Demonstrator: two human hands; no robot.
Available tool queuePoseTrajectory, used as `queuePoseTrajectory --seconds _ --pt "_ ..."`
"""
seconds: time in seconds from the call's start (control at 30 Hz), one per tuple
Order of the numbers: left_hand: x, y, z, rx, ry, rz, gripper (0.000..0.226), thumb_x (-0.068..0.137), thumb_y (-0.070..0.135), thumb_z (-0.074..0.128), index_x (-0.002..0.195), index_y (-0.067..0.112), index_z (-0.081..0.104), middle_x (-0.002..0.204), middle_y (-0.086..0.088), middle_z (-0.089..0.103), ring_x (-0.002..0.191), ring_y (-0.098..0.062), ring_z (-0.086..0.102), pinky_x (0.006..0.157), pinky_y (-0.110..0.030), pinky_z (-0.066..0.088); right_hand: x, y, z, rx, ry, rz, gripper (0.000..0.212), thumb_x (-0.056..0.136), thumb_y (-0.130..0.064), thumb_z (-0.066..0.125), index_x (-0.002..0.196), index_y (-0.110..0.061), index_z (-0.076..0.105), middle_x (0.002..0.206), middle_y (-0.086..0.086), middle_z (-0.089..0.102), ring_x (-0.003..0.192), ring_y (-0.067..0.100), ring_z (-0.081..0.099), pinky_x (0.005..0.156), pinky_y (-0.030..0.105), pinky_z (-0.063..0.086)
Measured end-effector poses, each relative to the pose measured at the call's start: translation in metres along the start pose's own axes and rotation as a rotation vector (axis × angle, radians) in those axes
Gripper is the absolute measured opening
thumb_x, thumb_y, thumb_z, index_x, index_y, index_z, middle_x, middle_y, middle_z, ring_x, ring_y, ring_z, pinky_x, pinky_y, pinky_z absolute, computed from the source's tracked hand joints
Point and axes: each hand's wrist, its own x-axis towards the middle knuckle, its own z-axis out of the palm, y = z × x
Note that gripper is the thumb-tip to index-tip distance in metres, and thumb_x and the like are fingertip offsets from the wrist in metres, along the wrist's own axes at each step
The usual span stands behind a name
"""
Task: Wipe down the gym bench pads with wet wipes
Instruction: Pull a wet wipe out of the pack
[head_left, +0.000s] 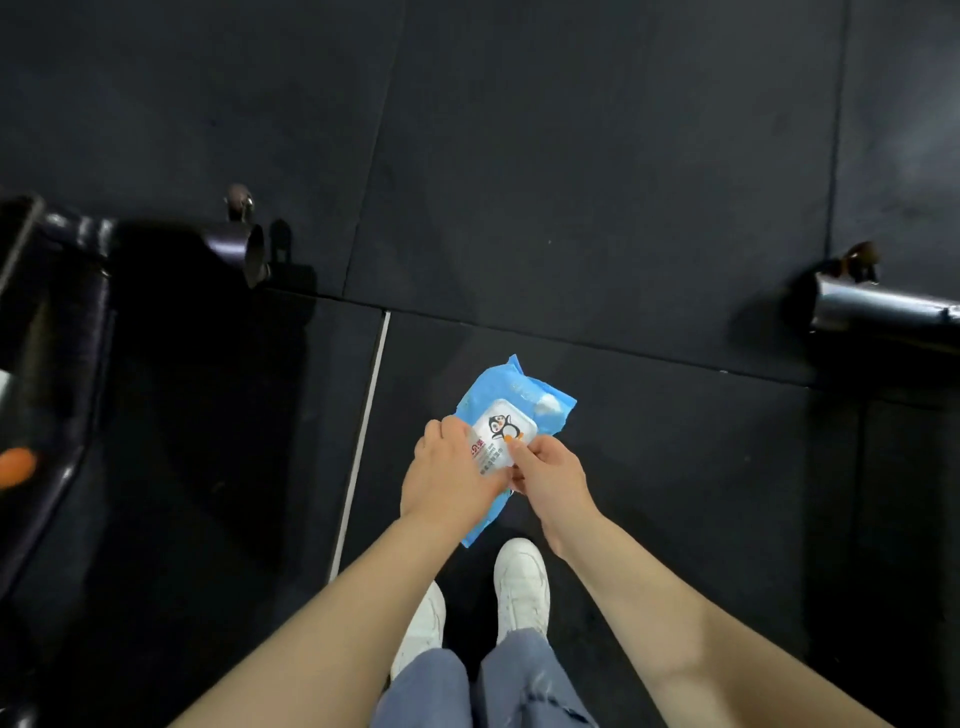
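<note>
Currently, both hands hold a blue wet-wipe pack (511, 410) in front of the body, above the dark rubber floor (597, 156). The left hand (449, 475) grips the pack's near left side, fingers curled over its edge. The right hand (550, 475) pinches the near edge of the white lid (501, 428), which carries a penguin print; thumb and fingers are closed on that edge. Whether the lid is sealed or lifted cannot be told.

A gym bench (47, 364) with black frame tubing stands at the left, well apart from the pack; an orange part (15, 465) shows at its left edge. A second black frame tube (883, 312) enters from the right. Two white shoes (522, 587) and blue jeans (519, 686) appear below the hands. A pale seam line (363, 431) runs along the floor between the bench and the pack.
</note>
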Motion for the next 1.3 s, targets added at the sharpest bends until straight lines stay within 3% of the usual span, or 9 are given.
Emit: queuePoseTrajectory --seconds 0.13,0.47,0.6,0.73,0.83,0.93,1.07,1.2,1.3 --pt "-0.061 0.046 -0.085 0.066 0.011 0.111 0.064 0.073 0.066 0.071 0.107 0.023 0.038 0.104 0.006 0.043 0.083 -0.010 0.050 0.058 -0.018 0.037 -0.099 -0.062 -0.028 -0.038 0.005 -0.076 0.022 0.095 -0.027 0.061 0.096 -0.006 0.062 0.096 0.003 0.071 0.090 0.020 0.070 0.080 0.040 0.061" --pt "-0.209 0.148 -0.278 0.127 0.128 0.201 0.061 0.064 0.078 0.039 0.094 0.025 0.033 0.094 0.008 0.038 0.071 -0.009 0.046 0.050 -0.022 0.027 -0.326 -0.181 -0.073 0.023 0.045 -0.372 0.026 0.092 -0.024 0.062 0.073 -0.007 0.054 0.079 0.007 0.066 0.062 0.006 0.057 0.055 0.022 0.050" --pt "-0.257 0.174 -0.340 0.053 0.197 0.225 0.062 0.066 0.079 0.046 0.088 0.023 0.037 0.087 0.010 0.039 0.069 -0.011 0.046 0.056 -0.028 0.032 -0.397 -0.217 -0.086 0.056 0.057 -0.539 0.029 0.092 -0.020 0.061 0.067 -0.007 0.054 0.083 0.014 0.056 0.055 0.004 0.049 0.047 0.012 0.039" --pt "-0.301 0.194 -0.392 -0.074 0.275 0.230 0.057 0.065 0.075 0.059 0.083 0.024 0.040 0.088 0.010 0.047 0.068 -0.006 0.049 0.053 -0.025 0.031 -0.451 -0.244 -0.102 0.089 0.019 -0.667 0.022 0.093 -0.024 0.061 0.073 -0.014 0.060 0.079 0.011 0.060 0.067 0.009 0.052 0.054 0.018 0.043" --pt "-0.328 0.203 -0.418 -0.168 0.335 0.199 0.056 0.061 0.074 0.058 0.080 0.024 0.043 0.086 0.009 0.051 0.065 -0.007 0.050 0.053 -0.025 0.032 -0.472 -0.254 -0.120 0.197 0.042 -0.606 0.027 0.086 -0.034 0.071 0.095 -0.022 0.049 0.096 -0.004 0.060 0.082 0.008 0.059 0.067 0.023 0.048" --pt "-0.348 0.212 -0.431 -0.253 0.344 0.178 0.056 0.059 0.075 0.056 0.083 0.025 0.049 0.082 0.010 0.057 0.062 -0.006 0.050 0.054 -0.023 0.036 -0.482 -0.261 -0.133 0.318 -0.148 -0.464 0.054 0.080 -0.041 0.078 0.117 -0.024 0.043 0.112 -0.001 0.064 0.100 0.018 0.067 0.088 0.040 0.056" --pt "-0.366 0.228 -0.443 -0.420 0.261 0.182 0.058 0.059 0.080 0.058 0.089 0.030 0.055 0.077 0.013 0.060 0.062 -0.005 0.051 0.058 -0.023 0.041 -0.489 -0.270 -0.150 0.391 -0.478 -0.449 0.043 0.086 -0.035 0.073 0.117 -0.008 0.062 0.107 0.012 0.074 0.095 0.028 0.072 0.086 0.047 0.057" --pt "-0.372 0.238 -0.457 -0.598 0.135 0.187 0.064 0.068 0.078 0.056 0.095 0.021 0.064 0.086 0.006 0.067 0.070 -0.012 0.061 0.066 -0.026 0.051 -0.485 -0.276 -0.162 0.412 -0.459 -0.488 0.034 0.092 -0.029 0.068 0.116 -0.007 0.063 0.107 0.013 0.074 0.098 0.031 0.071 0.088 0.047 0.056" --pt "-0.376 0.241 -0.463 -0.745 0.139 0.214 0.040 0.081 0.054 0.050 0.083 0.017 0.062 0.077 0.002 0.062 0.059 -0.010 0.058 0.059 -0.023 0.051 -0.485 -0.280 -0.169 0.449 -0.456 -0.466 0.032 0.091 -0.024 0.068 0.116 -0.004 0.063 0.106 0.016 0.074 0.096 0.033 0.072 0.082 0.043 0.057"
